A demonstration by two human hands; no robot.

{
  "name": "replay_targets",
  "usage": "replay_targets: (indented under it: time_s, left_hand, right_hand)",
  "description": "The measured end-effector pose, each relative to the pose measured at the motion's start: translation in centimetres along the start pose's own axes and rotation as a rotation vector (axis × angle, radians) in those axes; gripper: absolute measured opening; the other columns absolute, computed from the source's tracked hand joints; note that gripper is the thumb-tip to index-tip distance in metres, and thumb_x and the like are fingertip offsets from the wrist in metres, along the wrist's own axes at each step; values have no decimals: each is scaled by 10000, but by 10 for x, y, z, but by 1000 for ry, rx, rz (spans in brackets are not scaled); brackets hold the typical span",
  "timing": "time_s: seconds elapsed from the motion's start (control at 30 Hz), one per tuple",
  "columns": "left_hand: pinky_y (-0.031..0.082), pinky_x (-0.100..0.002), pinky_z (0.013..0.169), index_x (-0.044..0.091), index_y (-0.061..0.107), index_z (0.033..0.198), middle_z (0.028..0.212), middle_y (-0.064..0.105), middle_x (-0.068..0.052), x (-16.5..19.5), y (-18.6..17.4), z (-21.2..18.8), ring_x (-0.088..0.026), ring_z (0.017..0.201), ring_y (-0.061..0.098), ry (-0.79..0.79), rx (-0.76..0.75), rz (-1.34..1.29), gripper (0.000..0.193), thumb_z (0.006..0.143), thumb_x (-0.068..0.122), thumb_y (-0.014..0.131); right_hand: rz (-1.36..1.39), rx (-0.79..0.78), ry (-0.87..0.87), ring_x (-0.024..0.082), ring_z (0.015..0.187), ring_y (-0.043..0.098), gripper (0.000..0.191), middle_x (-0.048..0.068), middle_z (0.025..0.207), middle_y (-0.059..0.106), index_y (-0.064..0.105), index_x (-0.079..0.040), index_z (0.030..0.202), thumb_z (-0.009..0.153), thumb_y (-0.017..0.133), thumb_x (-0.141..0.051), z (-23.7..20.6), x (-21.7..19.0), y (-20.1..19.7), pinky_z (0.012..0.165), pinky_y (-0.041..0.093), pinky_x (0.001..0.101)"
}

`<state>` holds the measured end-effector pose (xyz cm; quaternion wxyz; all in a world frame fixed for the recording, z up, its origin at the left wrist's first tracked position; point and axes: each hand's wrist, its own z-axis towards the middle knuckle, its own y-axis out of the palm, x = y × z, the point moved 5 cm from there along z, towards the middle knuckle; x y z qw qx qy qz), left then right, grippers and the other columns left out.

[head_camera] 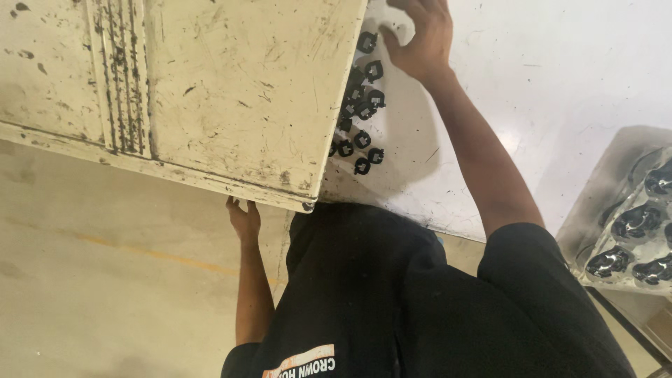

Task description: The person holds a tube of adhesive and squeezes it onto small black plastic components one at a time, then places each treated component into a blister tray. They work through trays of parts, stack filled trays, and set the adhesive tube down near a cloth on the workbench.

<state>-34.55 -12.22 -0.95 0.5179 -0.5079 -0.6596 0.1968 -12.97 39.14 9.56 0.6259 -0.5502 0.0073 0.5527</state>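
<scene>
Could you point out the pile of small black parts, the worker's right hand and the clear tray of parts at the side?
Small black parts (360, 105), head view, middle of the cluster.
Right hand (420, 38), head view, back of the hand.
Clear tray (595, 210), head view, its near rim.

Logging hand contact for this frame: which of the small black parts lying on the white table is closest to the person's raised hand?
The topmost black part, at the upper end of the cluster beside the worn cream panel. It lies just left of the right hand; the others trail down the table, farther away.
</scene>
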Motion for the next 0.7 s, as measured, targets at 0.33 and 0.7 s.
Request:
replay_targets:
  time_s: [0.33,0.7]
  left_hand:
    - [471,-437,1082,-11,537,1406,1398,611,-237,29,7,17,-415,1310,580,229,-13,-20,598,915,258,748]
    - [447,-459,1101,-4,510,1443,1429,577,-254,22,10,13,-436,1336,538,223,2,23,681,889,275,789]
  right_hand:
    - [-157,-198,-59,288,1031,570,271,74,1013,659,822,-146,1022,770,885,-224,4,-6,43,891,485,441]
    - [-40,-413,-95,259,1015,601,366,66,1002,669,815,-193,1208,853,842,-109,-18,23,22,907,526,397]
